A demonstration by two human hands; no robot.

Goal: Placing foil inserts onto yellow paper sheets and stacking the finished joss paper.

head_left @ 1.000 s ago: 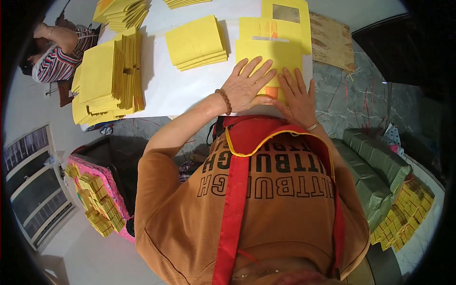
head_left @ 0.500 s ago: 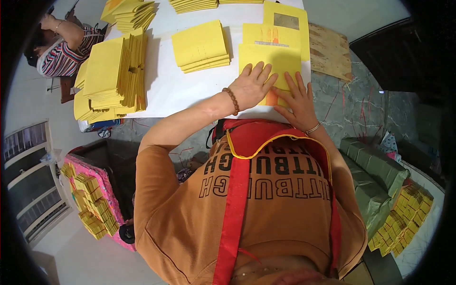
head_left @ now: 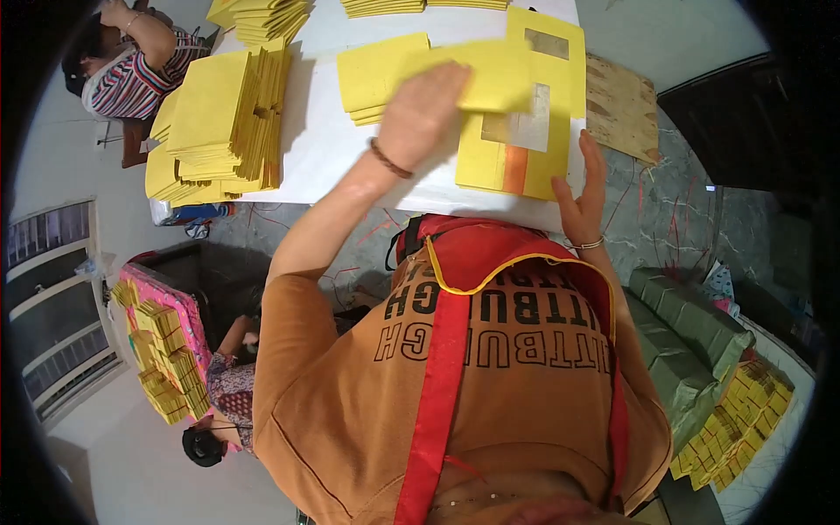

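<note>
My left hand [head_left: 427, 114] is closed on the near edge of a folded yellow paper [head_left: 499, 74], blurred by motion and held over the table. Beside and partly under it lies a small pile of folded yellow papers [head_left: 360, 79]. In front of me a flat yellow sheet [head_left: 472, 166] rests near the table's edge, with an orange stripe and a greyish, see-through rectangle on it. My right hand [head_left: 584, 194] is raised at that sheet's right edge, thumb and fingers apart, with nothing in it. Farther back is another yellow sheet [head_left: 573, 74] with a grey rectangle.
Tall stacks of folded yellow papers [head_left: 206, 114] stand on the white table [head_left: 315, 157] at left, more at the far edge. A person in stripes [head_left: 131, 96] sits far left; another person [head_left: 229, 394] is at lower left. Green wrapped bundles [head_left: 682, 332] lie at right.
My left hand has lifted the folded paper off the sheet and moved up and left with it. My right hand has come off the paper to the right. A person has appeared at lower left.
</note>
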